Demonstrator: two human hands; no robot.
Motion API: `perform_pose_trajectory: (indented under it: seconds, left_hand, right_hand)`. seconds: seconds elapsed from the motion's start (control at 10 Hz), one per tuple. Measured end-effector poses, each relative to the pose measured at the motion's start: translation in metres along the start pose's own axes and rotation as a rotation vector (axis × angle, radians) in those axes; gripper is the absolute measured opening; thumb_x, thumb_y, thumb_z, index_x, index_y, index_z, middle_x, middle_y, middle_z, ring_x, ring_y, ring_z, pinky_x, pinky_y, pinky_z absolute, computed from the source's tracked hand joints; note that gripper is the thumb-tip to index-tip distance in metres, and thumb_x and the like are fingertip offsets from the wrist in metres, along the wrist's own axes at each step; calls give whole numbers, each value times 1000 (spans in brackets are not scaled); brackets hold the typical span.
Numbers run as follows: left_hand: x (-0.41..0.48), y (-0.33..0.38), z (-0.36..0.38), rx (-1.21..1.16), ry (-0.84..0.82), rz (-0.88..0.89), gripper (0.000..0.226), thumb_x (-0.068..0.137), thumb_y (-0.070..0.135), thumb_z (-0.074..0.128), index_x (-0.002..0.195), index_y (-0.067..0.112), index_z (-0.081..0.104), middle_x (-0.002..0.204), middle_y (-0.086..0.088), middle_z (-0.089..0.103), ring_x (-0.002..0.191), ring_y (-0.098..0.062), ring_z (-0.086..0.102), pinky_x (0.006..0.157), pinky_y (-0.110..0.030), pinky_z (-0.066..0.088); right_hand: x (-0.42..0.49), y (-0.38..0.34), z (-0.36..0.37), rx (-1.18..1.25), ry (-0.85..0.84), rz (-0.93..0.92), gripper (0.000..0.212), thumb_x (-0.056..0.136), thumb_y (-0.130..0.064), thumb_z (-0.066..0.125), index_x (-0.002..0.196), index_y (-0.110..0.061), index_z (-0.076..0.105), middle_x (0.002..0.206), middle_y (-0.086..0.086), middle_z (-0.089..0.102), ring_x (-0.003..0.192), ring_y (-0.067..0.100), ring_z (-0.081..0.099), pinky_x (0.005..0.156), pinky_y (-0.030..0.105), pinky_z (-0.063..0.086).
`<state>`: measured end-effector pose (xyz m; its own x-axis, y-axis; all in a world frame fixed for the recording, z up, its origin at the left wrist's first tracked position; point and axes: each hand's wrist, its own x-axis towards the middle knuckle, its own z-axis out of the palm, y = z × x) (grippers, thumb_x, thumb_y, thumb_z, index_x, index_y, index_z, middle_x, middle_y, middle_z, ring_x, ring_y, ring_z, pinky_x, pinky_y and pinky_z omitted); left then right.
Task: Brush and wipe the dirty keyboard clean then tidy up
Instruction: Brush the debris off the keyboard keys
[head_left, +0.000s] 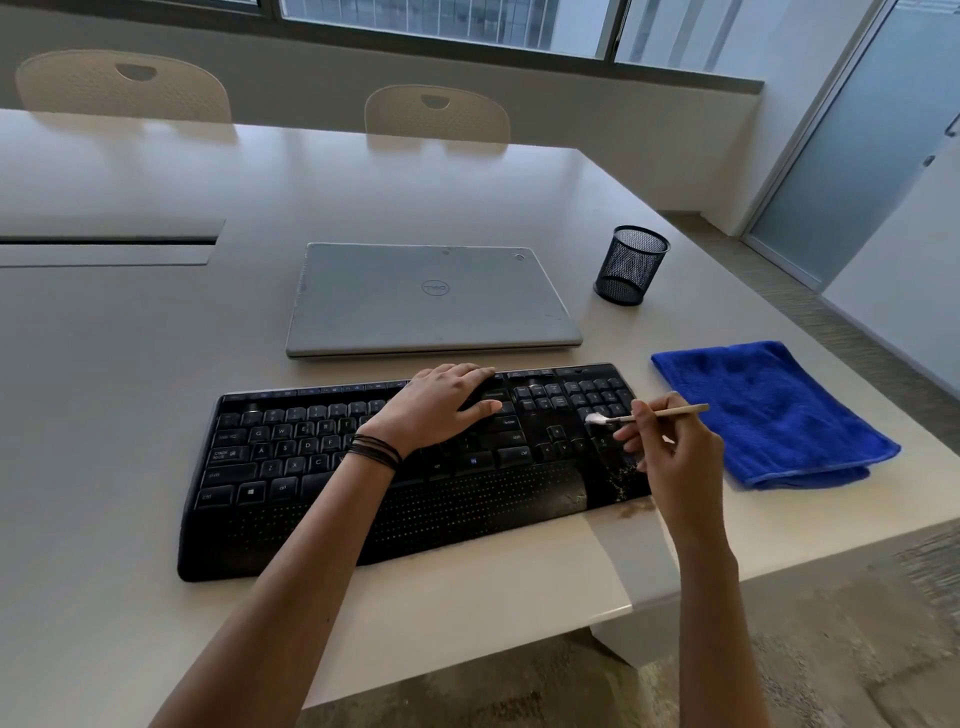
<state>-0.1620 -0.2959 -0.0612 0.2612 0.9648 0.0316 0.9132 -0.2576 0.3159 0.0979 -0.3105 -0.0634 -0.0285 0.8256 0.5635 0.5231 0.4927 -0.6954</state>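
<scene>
my left hand (439, 402) lies flat on the keyboard (415, 467) at the table (156, 338) edge, right hand (670, 452) pinching the brush (644, 414) — a hard flick could scatter crumbs (621, 475) onto the cloth (774, 410).

Left hand (441, 405) and forearm cover the middle keys of the keyboard (291, 457). Right hand (675, 457) hides the number pad's near corner; its fingers (645, 415) cover the brush (675, 411) mid-handle. Top-row legends too small to read. Both forearms cut at bottom edge. Chairs (436, 111): backs only, rest behind the surface (156, 364).
</scene>
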Motion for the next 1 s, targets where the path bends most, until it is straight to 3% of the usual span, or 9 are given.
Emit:
perform_pose_trajectory:
  seconds: [0.3, 0.5, 0.6, 0.7, 0.9, 1.0]
  left_hand:
    - [0, 1, -1, 0, -5, -3, 58, 96, 48, 35, 147, 19, 27, 150, -1, 34, 138, -17, 29, 111, -32, 21]
    - [0, 2, -2, -1, -6, -2, 58, 97, 48, 35, 147, 19, 27, 150, -1, 34, 138, -16, 28, 111, -32, 21]
    - [-1, 2, -3, -2, -10, -3, 59, 97, 48, 35, 147, 19, 26, 150, -1, 33, 138, -16, 28, 111, -32, 20]
    - [-1, 3, -3, -5, -13, -4, 59, 97, 48, 35, 147, 19, 26, 150, -1, 33, 139, -16, 27, 111, -32, 20]
    - [-2, 4, -4, 2, -15, -3, 59, 97, 47, 35, 147, 19, 25, 151, -1, 32, 139, -16, 27, 111, -32, 20]
    - [-2, 3, -3, 2, -8, -3, 59, 97, 48, 35, 147, 19, 26, 150, -1, 33, 138, -16, 28, 111, -32, 21]
  right_hand:
    - [24, -4, 24, 4, -76, 26, 10, 90, -33, 50, 80, -31, 49, 70, -2, 68, 60, 6, 63, 51, 12, 47]
    - [37, -1, 38, -32, -154, 6, 10, 93, -21, 52, 90, -12, 55, 74, -2, 68, 62, -5, 61, 51, 7, 45]
    - [38, -2, 36, -38, -206, -11, 12, 94, -19, 51, 91, -8, 56, 75, -1, 68, 67, -1, 63, 56, 9, 48]
    - [37, -4, 32, -86, -256, -19, 12, 95, -18, 50, 90, -9, 57, 74, -3, 67, 65, 3, 64, 62, 14, 52]
    - [40, -4, 40, -224, -182, -61, 13, 95, -16, 49, 95, -7, 59, 79, 6, 68, 65, 11, 65, 55, 11, 50]
    - [42, -2, 32, -172, -235, -31, 10, 95, -15, 49, 90, -11, 57, 73, -4, 65, 60, 1, 62, 53, 11, 49]
